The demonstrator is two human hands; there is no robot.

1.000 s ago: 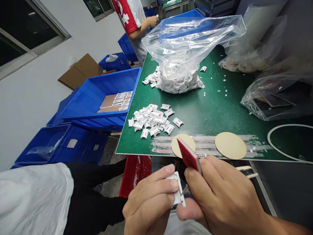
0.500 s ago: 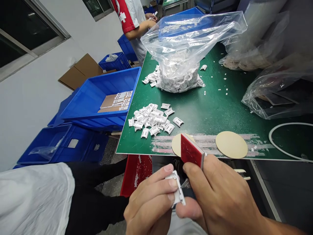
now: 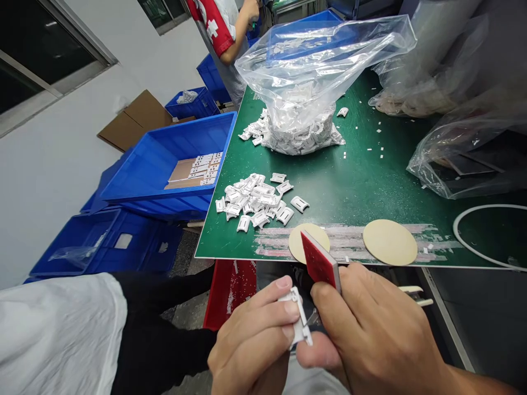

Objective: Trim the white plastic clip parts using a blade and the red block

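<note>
Between the fingers of my left hand is a small white plastic part, held on edge near the bottom centre. My right hand grips a flat block with a red face that juts up past its fingers. Below that block, a thin metal tool tip meets the edge of the white part; my right hand hides the rest of this tool. Two pale handle ends show behind the right hand, perhaps of the same tool. My right thumb presses on the part's lower end.
Several loose white parts lie on the green table, before a clear bag of similar ones. Two cream discs rest by the edge. Left stands a blue crate; below is a red bin. Another person works behind.
My right hand shifts slightly, and the red-faced block tilts a little left. The metal tip now reaches the white part's edge, and the pale handle ends show more. The other person's hand has risen.
</note>
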